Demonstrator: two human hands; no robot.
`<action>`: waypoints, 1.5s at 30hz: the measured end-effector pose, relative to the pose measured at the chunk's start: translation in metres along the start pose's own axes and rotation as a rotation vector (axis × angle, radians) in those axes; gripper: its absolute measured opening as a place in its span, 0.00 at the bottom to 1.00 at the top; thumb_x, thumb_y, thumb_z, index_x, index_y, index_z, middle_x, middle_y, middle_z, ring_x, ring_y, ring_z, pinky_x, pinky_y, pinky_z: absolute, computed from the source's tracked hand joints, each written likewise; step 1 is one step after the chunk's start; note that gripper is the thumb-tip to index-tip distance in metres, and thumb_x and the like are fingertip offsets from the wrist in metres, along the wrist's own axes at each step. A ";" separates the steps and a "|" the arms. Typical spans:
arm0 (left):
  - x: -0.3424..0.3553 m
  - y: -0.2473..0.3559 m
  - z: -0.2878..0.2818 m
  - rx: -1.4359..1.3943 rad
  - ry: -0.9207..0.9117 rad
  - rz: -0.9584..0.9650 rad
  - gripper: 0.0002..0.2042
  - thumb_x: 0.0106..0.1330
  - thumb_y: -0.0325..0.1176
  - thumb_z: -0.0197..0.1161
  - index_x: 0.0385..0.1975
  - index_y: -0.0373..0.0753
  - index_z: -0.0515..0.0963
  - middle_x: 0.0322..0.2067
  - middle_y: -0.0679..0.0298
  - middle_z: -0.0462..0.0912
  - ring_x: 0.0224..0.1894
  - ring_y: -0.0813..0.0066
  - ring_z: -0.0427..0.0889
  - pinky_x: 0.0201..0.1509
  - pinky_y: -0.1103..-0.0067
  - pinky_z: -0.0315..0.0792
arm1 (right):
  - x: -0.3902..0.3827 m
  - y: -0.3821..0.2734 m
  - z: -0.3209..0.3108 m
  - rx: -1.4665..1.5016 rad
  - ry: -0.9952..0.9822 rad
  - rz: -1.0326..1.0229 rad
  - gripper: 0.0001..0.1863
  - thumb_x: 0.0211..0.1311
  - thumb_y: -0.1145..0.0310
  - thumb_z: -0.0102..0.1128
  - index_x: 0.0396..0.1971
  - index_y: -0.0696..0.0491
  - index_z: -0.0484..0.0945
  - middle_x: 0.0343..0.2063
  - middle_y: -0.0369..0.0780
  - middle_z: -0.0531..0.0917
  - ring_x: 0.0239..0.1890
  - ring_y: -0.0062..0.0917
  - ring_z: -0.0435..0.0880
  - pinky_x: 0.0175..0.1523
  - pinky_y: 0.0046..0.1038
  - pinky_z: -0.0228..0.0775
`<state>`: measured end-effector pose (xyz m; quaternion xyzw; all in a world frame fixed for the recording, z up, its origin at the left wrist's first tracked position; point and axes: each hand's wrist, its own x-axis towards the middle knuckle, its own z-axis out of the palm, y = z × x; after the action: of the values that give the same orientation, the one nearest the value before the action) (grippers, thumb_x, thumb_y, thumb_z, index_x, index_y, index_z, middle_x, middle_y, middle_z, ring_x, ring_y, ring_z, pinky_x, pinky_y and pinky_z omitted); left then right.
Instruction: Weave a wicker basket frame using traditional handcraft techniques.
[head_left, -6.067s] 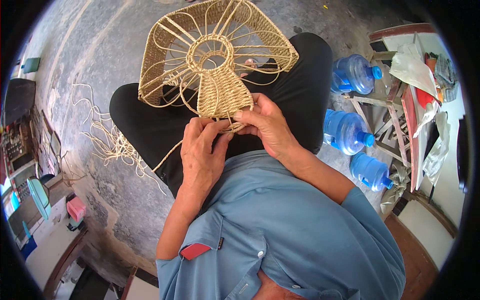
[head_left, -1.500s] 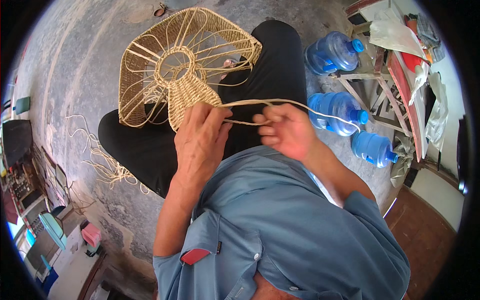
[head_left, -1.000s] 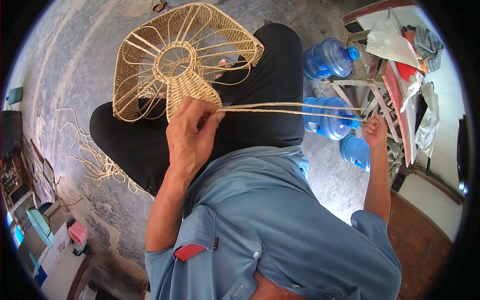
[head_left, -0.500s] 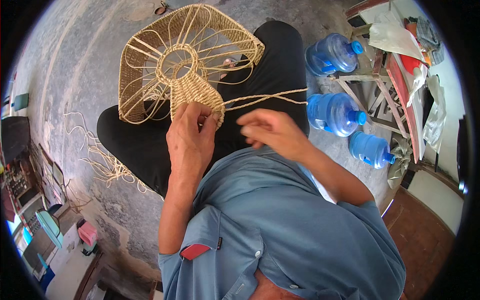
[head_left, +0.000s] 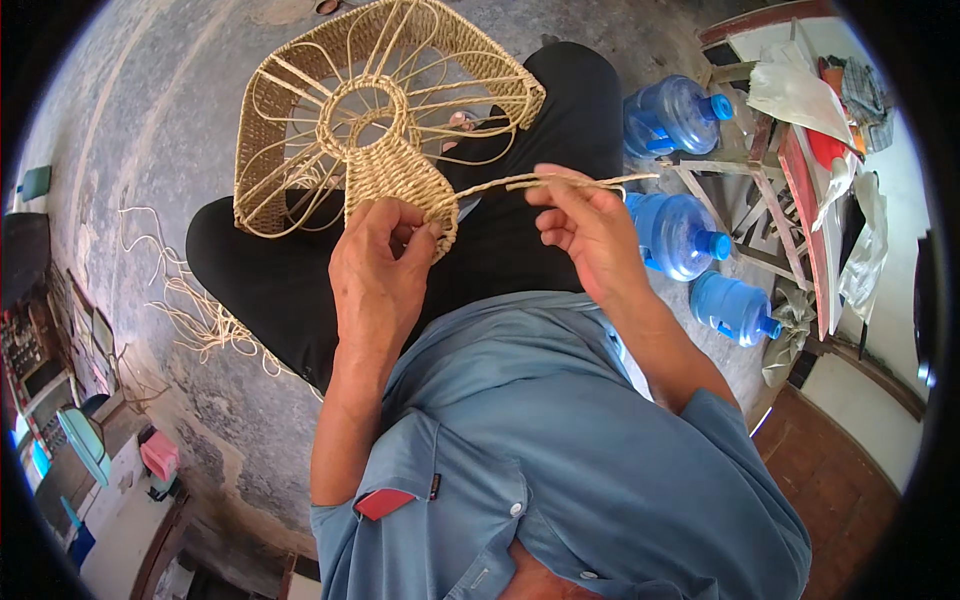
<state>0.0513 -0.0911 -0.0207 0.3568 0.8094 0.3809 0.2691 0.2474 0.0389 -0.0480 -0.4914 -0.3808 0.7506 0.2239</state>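
A half-woven straw basket [head_left: 400, 185] rests across my thighs, with a dense woven panel nearest me, a ring in its middle and looped spokes reaching out to a braided outer wall. My left hand [head_left: 380, 260] pinches the near edge of that panel between thumb and fingers. From the panel's right side two twisted straw cords [head_left: 490, 185] run out to the right. My right hand [head_left: 590, 225] grips these cords between thumb and fingers, a short way from the basket. Their free ends stick out past the hand.
Several blue water jugs stand on the floor at the right, among them a large jug [head_left: 675, 115]. Behind them are a wooden frame [head_left: 740, 210] and a leaning red-edged board [head_left: 805, 220]. Loose straw strands [head_left: 215, 320] lie on the floor left of my leg. A cluttered table [head_left: 130, 530] is at lower left.
My right hand has moved up and right and taken hold of the cords, lifting them. The basket has shifted slightly. My left hand keeps its pinch on the panel edge.
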 end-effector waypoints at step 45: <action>-0.022 -0.033 -0.023 -0.371 0.063 -0.075 0.06 0.74 0.27 0.67 0.45 0.33 0.85 0.32 0.70 0.83 0.33 0.86 0.76 0.40 0.83 0.72 | 0.007 0.037 0.073 -0.099 -0.179 0.033 0.25 0.64 0.70 0.68 0.58 0.58 0.70 0.38 0.35 0.85 0.38 0.15 0.82 0.35 0.20 0.76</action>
<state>0.0360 -0.1328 -0.0305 0.2587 0.7462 0.5242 0.3186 0.1793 -0.0042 -0.0650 -0.4390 -0.4280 0.7752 0.1521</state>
